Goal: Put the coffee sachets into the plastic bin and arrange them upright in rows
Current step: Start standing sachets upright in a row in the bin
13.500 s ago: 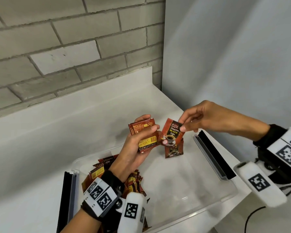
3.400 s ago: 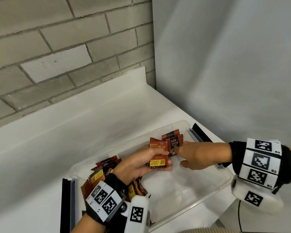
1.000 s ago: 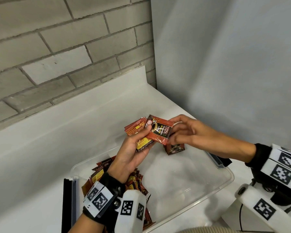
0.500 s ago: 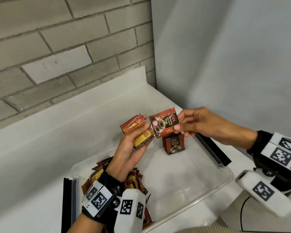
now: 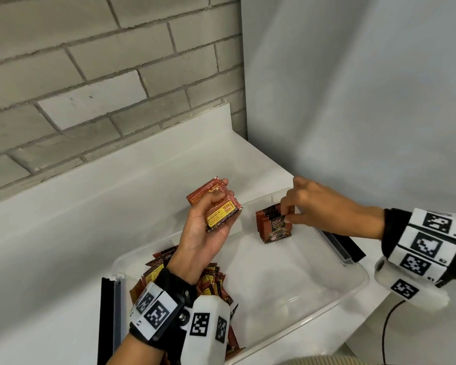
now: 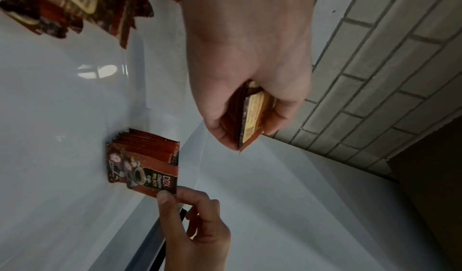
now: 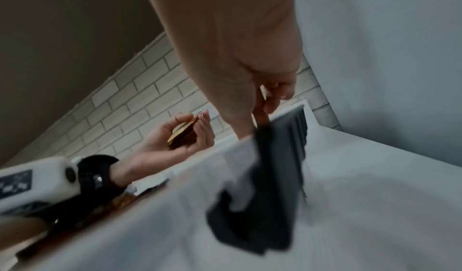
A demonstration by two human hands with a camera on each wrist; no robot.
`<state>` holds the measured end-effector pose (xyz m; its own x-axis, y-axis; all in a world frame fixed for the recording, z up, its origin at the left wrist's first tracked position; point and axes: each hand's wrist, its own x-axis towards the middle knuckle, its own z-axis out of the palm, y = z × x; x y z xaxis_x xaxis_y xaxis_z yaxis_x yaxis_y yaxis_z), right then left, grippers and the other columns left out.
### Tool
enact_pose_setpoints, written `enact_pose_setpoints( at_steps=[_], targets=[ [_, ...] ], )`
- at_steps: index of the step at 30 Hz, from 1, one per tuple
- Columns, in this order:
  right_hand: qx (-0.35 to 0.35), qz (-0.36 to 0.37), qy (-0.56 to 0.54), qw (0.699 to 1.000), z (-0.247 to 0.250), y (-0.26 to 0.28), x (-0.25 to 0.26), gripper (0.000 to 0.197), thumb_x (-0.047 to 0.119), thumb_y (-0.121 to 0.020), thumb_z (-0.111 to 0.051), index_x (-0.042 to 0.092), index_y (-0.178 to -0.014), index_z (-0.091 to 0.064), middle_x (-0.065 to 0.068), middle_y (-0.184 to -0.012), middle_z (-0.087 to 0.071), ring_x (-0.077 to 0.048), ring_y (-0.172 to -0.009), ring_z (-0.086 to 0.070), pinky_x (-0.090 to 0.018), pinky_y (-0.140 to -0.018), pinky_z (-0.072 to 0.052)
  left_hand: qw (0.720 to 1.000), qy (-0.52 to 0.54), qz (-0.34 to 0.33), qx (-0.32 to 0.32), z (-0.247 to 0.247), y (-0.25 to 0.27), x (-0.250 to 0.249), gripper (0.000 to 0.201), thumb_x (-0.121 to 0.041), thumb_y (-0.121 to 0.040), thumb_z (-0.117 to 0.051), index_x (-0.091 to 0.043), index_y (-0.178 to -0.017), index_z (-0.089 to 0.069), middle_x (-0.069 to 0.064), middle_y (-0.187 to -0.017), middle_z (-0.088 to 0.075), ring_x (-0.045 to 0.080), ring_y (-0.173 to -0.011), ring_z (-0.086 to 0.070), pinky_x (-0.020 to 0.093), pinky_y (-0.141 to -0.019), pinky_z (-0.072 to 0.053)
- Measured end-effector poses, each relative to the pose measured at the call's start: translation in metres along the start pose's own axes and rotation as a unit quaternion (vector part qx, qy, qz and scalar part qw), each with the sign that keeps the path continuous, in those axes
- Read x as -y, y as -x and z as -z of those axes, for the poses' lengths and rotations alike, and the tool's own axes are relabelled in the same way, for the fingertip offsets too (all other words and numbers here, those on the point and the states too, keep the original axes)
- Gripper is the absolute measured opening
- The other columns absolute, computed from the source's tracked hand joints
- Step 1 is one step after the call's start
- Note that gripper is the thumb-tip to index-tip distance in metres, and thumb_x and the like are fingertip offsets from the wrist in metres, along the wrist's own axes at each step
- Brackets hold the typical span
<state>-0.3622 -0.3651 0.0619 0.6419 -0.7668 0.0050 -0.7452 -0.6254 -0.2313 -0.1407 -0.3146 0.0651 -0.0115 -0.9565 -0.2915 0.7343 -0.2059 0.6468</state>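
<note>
Risk of toppling: standing row (image 5: 273, 224) in the plastic bin (image 5: 334, 306), at its far right corner, leaning with no support in front; likely to fall if the front sachet (image 6: 150, 178) is released too early.
Risk of slipping: held stack (image 5: 216, 206) may fan out under a loose thumb.
Right hand (image 5: 313, 204): reaching down, thumb and fingertips pinching the front sachet's top corner.
Left hand (image 5: 208, 230): raised above the bin, palm up, fingers curled round the stack.
Loose sachets (image 5: 208, 280): heaped at the bin's near left end.
</note>
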Motion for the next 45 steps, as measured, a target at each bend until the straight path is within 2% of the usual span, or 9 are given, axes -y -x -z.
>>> enact_pose_setpoints(
  at_steps=[5, 12, 16, 25, 30, 35, 39, 41, 45],
  targets=[
    [-0.057, 0.070, 0.110, 0.990, -0.006, 0.002, 0.007, 0.021, 0.018, -0.059, -0.085, 0.020, -0.064, -0.064, 0.011, -0.057, -0.056, -0.012, -0.069, -0.033, -0.024, -0.054, -0.026, 1.000, -0.018, 0.005, 0.000, 0.000, 0.001, 0.000, 0.037, -0.002, -0.070, -0.057, -0.008, -0.104, -0.067, 0.005, -0.082, -0.065, 0.014, -0.077, -0.061, 0.027, -0.078, -0.051],
    [-0.029, 0.064, 0.143, 0.987, -0.008, 0.000, 0.011, 0.032, 0.020, -0.049, -0.086, 0.021, -0.057, -0.055, 0.010, -0.053, -0.052, -0.017, -0.065, -0.044, -0.028, -0.048, -0.036, 0.999, -0.042, 0.013, -0.012, -0.001, 0.002, 0.002, 0.036, 0.001, -0.070, -0.060, -0.009, -0.103, -0.070, 0.003, -0.087, -0.069, 0.016, -0.083, -0.065, 0.029, -0.091, -0.048],
    [-0.023, 0.059, 0.153, 0.986, -0.010, -0.002, 0.011, 0.033, 0.021, -0.046, -0.086, 0.020, -0.057, -0.054, 0.010, -0.053, -0.052, -0.018, -0.066, -0.047, -0.027, -0.048, -0.032, 0.999, -0.049, 0.013, -0.005, -0.002, 0.001, 0.004, 0.040, 0.001, -0.065, -0.064, -0.009, -0.104, -0.070, 0.003, -0.091, -0.070, 0.016, -0.083, -0.067, 0.025, -0.079, -0.054],
    [0.016, -0.003, 0.115, 0.993, -0.006, -0.002, 0.013, 0.014, 0.025, -0.081, -0.068, 0.016, -0.088, -0.060, 0.005, -0.085, -0.062, -0.018, -0.087, -0.039, -0.033, -0.068, -0.040, 0.998, -0.055, 0.012, 0.008, -0.003, -0.001, 0.005, 0.043, 0.005, -0.064, -0.064, -0.005, -0.106, -0.066, 0.005, -0.083, -0.071, 0.015, -0.072, -0.071, 0.024, -0.061, -0.056],
    [0.003, -0.024, 0.084, 0.996, -0.007, -0.001, 0.015, 0.022, 0.017, -0.083, -0.063, 0.020, -0.087, -0.042, 0.004, -0.089, -0.058, -0.017, -0.084, -0.033, -0.030, -0.063, -0.028, 0.997, -0.068, 0.015, 0.017, 0.000, -0.002, 0.006, 0.046, 0.004, -0.065, -0.065, -0.005, -0.110, -0.066, 0.005, -0.084, -0.072, 0.017, -0.076, -0.072, 0.025, -0.065, -0.057],
    [-0.005, -0.017, 0.079, 0.997, -0.006, 0.000, 0.015, 0.007, 0.016, -0.085, -0.060, 0.016, -0.089, -0.054, 0.003, -0.086, -0.059, -0.017, -0.085, -0.039, -0.030, -0.063, -0.032, 0.997, -0.075, 0.015, 0.027, 0.000, -0.003, 0.007, 0.046, 0.005, -0.064, -0.065, -0.005, -0.108, -0.065, 0.007, -0.084, -0.071, 0.019, -0.075, -0.071, 0.027, -0.065, -0.058],
    [-0.016, -0.036, -0.003, 0.999, -0.007, -0.001, 0.009, 0.012, 0.019, -0.084, -0.064, 0.020, -0.093, -0.057, 0.009, -0.087, -0.059, -0.013, -0.089, -0.044, -0.029, -0.066, -0.043, 0.995, -0.089, 0.017, 0.041, 0.002, -0.003, 0.008, 0.043, 0.005, -0.064, -0.066, -0.007, -0.105, -0.066, 0.007, -0.085, -0.072, 0.020, -0.078, -0.072, 0.027, -0.066, -0.058],
    [-0.044, -0.046, -0.082, 0.995, -0.007, 0.000, 0.006, 0.010, 0.017, -0.086, -0.064, 0.023, -0.091, -0.058, 0.013, -0.084, -0.061, -0.002, -0.084, -0.046, -0.017, -0.065, -0.040, 0.994, -0.099, 0.017, 0.039, 0.003, -0.004, 0.009, 0.042, 0.005, -0.064, -0.067, -0.007, -0.105, -0.066, 0.007, -0.086, -0.072, 0.021, -0.080, -0.072, 0.029, -0.068, -0.058],
    [-0.091, -0.076, -0.301, 0.946, -0.001, 0.001, 0.016, 0.008, 0.034, -0.087, -0.066, 0.028, -0.084, -0.061, 0.008, -0.080, -0.067, 0.000, -0.067, -0.055, -0.011, -0.061, -0.041, 0.991, -0.122, 0.009, 0.050, 0.002, -0.004, 0.011, 0.042, 0.004, -0.067, -0.068, -0.007, -0.108, -0.065, 0.008, -0.089, -0.071, 0.023, -0.087, -0.070, 0.031, -0.074, -0.057]
  ],
)
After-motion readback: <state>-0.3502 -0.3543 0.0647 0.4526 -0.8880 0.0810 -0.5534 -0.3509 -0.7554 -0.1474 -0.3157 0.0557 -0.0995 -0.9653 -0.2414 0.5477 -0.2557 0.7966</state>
